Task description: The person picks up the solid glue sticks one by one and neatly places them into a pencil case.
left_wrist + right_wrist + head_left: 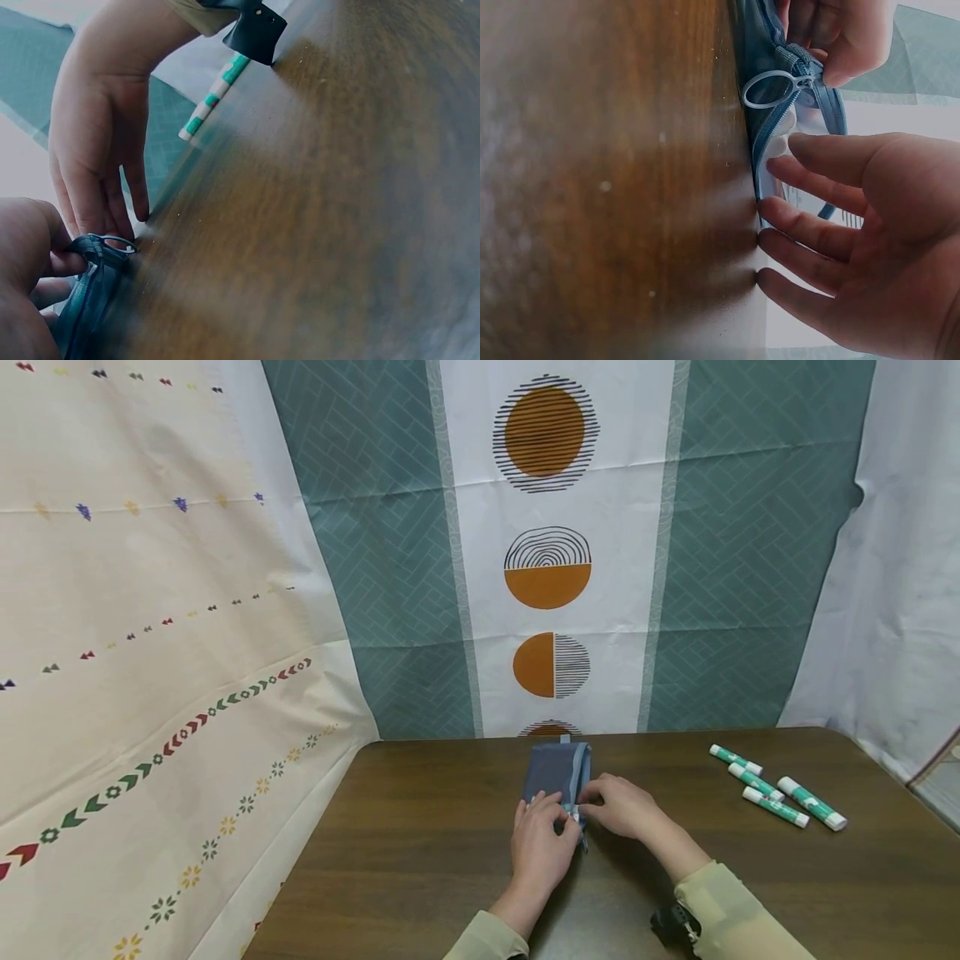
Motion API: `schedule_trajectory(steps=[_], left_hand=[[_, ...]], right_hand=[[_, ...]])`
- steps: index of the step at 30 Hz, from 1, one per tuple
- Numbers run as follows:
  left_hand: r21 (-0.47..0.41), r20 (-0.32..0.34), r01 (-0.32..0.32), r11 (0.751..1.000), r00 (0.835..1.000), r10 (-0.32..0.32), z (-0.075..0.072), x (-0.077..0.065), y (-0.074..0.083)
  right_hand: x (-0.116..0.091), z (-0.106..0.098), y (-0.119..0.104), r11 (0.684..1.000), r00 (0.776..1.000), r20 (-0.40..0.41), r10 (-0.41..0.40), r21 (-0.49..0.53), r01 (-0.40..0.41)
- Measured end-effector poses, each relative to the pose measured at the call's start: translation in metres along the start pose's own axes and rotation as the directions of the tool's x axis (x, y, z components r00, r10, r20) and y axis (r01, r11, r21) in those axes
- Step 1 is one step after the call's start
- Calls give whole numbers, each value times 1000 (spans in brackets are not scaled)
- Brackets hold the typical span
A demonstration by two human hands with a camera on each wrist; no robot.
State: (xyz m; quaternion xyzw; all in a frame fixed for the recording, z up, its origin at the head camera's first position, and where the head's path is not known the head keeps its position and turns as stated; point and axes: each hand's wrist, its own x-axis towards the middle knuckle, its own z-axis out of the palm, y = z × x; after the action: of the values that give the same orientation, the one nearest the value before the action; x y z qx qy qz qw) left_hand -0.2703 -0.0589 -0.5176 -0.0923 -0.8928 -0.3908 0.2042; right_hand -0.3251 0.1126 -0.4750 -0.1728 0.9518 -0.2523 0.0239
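A dark blue zipped pencil case [549, 770] lies on the table, its long side pointing away from me. My left hand [543, 843] pinches its near end beside the zipper, where an oval pull ring [768, 88] hangs out. In the right wrist view the zipper is parted, and white rounded ends [778, 144] show in the gap. At this opening is my right hand [877, 202], thumb and forefinger right at the white ends. Its other fingers are extended, their tips at the tabletop. The inside of the case is mostly hidden.
Several green-and-white tubes [812, 802] with white caps lie loose on the right of the brown table [420, 827]. Behind the table's far edge hangs a patterned cloth [397, 568]; a cream cloth [150, 610] drapes along the left side. A black wrist strap [675, 927] sits by the right sleeve.
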Motion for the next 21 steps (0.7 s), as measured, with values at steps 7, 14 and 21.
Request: schedule_trajectory(steps=[7, 14, 21], left_hand=[[-12, 15, 17, 1000, 1000, -17, 0, -1, 0], [-8, 21, 24, 1000, 1000, -23, -1, -1, 1], [14, 5, 2, 1000, 1000, -2, 0, -1, 1]], right_hand=[[-2, 1, 1, 1000, 1000, -10, 5, 15, -5], [-4, 0, 1, 1000, 1000, -16, -18, 22, 19], [-6, -2, -2, 999, 999, -10, -47, 11, 47]])
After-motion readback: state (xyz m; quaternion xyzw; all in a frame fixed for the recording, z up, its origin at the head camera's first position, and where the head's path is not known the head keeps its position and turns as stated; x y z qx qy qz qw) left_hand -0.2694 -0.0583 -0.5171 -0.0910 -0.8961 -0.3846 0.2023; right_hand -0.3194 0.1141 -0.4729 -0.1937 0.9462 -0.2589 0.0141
